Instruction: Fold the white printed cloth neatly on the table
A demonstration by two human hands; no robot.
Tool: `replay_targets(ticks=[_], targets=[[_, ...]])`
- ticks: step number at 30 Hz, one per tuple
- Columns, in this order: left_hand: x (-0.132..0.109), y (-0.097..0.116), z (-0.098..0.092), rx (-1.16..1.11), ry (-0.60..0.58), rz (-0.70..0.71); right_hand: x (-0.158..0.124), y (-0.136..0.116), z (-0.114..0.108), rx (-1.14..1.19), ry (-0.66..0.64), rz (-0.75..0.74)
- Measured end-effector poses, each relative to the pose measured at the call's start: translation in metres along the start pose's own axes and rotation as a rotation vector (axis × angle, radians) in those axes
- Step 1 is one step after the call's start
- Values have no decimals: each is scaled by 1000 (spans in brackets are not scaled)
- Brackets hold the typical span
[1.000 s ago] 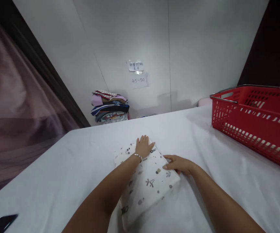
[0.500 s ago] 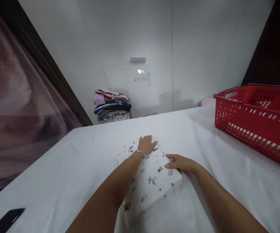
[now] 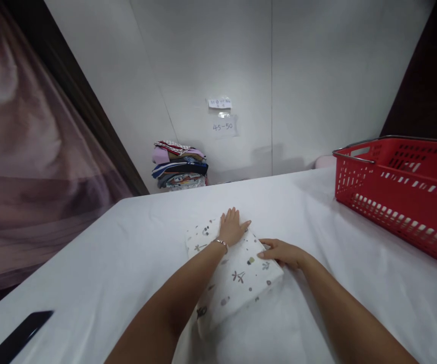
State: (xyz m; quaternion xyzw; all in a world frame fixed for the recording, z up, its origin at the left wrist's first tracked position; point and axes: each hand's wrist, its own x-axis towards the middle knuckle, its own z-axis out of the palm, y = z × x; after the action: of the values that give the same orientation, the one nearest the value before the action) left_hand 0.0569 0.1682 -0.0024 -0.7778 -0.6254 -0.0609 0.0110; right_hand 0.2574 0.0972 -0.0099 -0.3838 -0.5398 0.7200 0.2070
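A folded white cloth (image 3: 237,280) printed with small dark motifs lies on the white table (image 3: 317,227) in front of me. My left hand (image 3: 232,227) rests flat on its far edge, fingers stretched out, a thin bracelet on the wrist. My right hand (image 3: 281,252) lies on the cloth's right edge, fingers extended and touching the fabric. Neither hand grips the cloth.
A red plastic basket (image 3: 404,189) with a metal handle stands at the table's right. A stack of folded clothes (image 3: 179,173) sits by the wall behind the table. Paper labels (image 3: 223,126) hang on the wall. A dark flat object (image 3: 19,336) lies at the near left corner.
My hands stay flat on the folded cloth and have edged slightly away from me with it. The view has shifted a little, moving everything rightward in the picture.
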Motion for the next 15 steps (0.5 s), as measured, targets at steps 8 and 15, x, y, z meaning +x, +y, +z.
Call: replay_targets(ticks=[8, 15], targets=[[3, 3, 15, 32, -55, -39, 1, 1, -1, 16, -1, 21], [2, 3, 18, 42, -30, -24, 2, 0, 0, -37, 51, 19]])
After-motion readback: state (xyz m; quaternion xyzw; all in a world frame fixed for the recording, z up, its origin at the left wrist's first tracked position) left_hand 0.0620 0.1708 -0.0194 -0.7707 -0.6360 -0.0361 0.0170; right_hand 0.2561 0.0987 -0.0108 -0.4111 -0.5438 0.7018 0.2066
